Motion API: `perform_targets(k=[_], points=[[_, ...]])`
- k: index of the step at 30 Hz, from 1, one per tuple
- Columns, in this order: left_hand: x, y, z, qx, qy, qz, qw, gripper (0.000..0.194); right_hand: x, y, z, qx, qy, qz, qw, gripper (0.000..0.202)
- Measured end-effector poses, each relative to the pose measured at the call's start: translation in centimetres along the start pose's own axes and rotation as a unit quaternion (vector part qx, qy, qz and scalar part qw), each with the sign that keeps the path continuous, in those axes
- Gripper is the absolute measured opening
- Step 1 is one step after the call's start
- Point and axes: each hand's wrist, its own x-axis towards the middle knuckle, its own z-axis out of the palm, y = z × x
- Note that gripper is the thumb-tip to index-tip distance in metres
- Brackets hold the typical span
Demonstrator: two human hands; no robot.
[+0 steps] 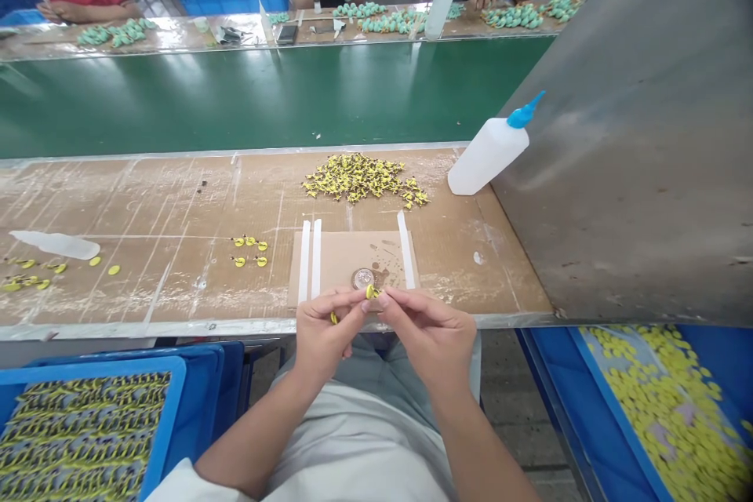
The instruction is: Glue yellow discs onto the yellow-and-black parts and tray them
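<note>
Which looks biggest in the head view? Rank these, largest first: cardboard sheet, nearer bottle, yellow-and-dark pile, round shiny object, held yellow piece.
1. Cardboard sheet
2. Nearer bottle and yellow-and-dark pile: too alike to rank
3. Round shiny object
4. Held yellow piece, partly hidden

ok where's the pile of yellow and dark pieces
Near the centre of the head view, the pile lies on the table beyond the taped cardboard, left of the nearer white bottle.

On the bench (147, 208), a heap of parts (356, 177) lies behind a cardboard sheet (350, 251), left of a bottle (488, 155). Before the bench, one tray (176, 392) sits left, another tray (619, 417) right.
</note>
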Motion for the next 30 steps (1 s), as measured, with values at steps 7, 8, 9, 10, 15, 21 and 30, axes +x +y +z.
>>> perform_targets(k=[7, 8, 9, 10, 15, 21, 30], points=[[0.03, -0.13, -0.04, 0.030, 0.013, 0.045, 0.998, 0.013, -0.01, 0.12, 0.19, -0.006, 0.002, -0.007, 1.000, 0.014], [0.04, -0.10, -0.02, 0.033, 0.014, 0.049, 0.998, 0.013, 0.00, 0.15, 0.19, -0.008, 0.001, -0.007, 1.000, 0.014], [0.06, -0.07, 0.00, 0.035, 0.017, 0.052, 0.998, 0.012, -0.01, 0.19, 0.18, -0.007, 0.000, -0.007, 1.000, 0.014], [0.07, -0.04, 0.03, 0.038, 0.020, 0.054, 0.998, 0.012, -0.01, 0.23, 0.18, -0.006, -0.001, -0.006, 1.000, 0.014], [0.11, 0.05, 0.06, 0.047, 0.027, 0.069, 0.996, 0.011, -0.01, 0.31, 0.26, -0.005, -0.001, -0.005, 1.000, 0.014], [-0.02, 0.04, -0.18, 0.056, 0.027, 0.090, 0.994, 0.012, 0.12, 0.15, 0.36, -0.011, -0.006, -0.010, 1.000, 0.014], [-0.12, 0.18, -0.05, 0.055, 0.020, 0.084, 0.995, 0.015, 0.12, -0.08, 0.38, -0.018, 0.001, -0.006, 1.000, 0.013]])
